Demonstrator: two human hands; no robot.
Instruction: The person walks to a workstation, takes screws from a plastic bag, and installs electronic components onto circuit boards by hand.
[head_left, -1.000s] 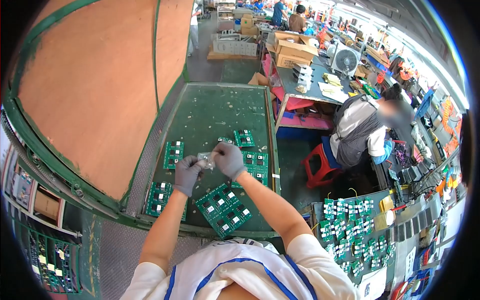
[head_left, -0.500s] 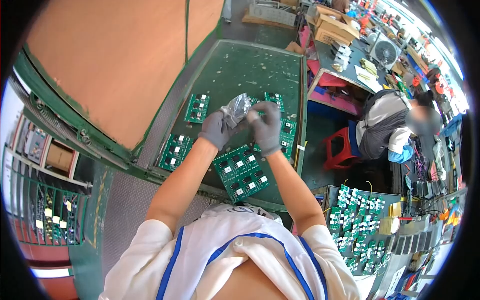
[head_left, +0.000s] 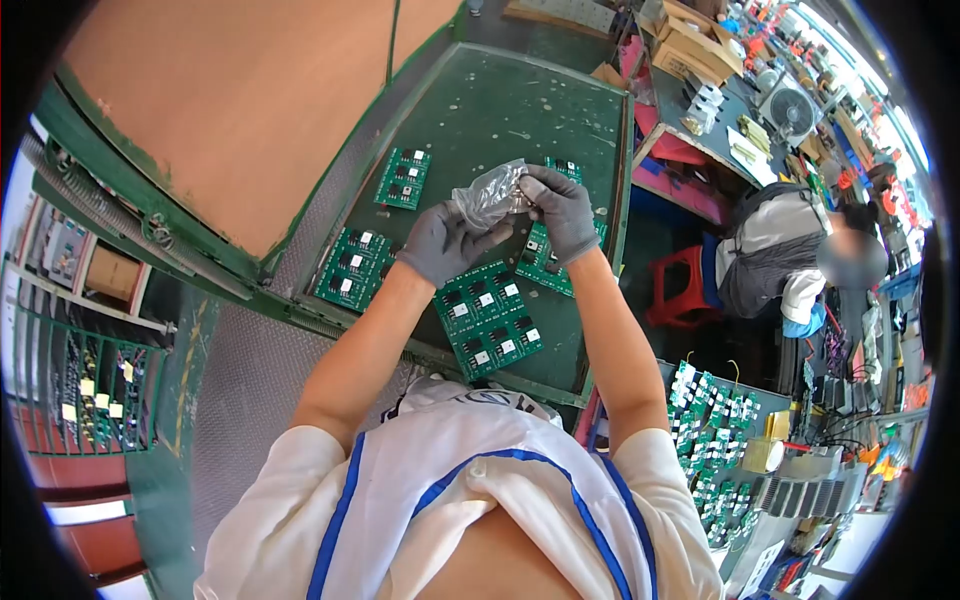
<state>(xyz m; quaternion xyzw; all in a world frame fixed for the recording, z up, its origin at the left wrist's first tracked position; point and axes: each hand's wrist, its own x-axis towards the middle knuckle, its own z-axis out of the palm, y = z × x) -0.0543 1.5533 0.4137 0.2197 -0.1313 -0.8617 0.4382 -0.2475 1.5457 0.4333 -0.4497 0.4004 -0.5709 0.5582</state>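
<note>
A crinkled clear plastic bag [head_left: 486, 198] is held up between my two grey-gloved hands, above the circuit boards. My left hand [head_left: 440, 245] is curled at the bag's left end, its thumb pointing right beneath it. At the other end, my right hand [head_left: 564, 212] pinches the bag, where small shiny pieces show by the fingertips; their kind is unclear. Closest to my body lies a green circuit board [head_left: 490, 318] with black parts and white squares. Another board [head_left: 545, 260] sits partly under my right hand.
More boards lie on the green table at left [head_left: 353, 268], farther back [head_left: 404, 178] and behind my right hand [head_left: 565, 168]. A raised rim [head_left: 619, 200] edges the table. To the right are a seated person [head_left: 775, 250], a red stool [head_left: 682, 288] and a bench of boards [head_left: 715, 440].
The bag has turned from upright to slanting sideways and stretches between my hands. My right hand has shifted right to the bag's right end. The head view has moved slightly.
</note>
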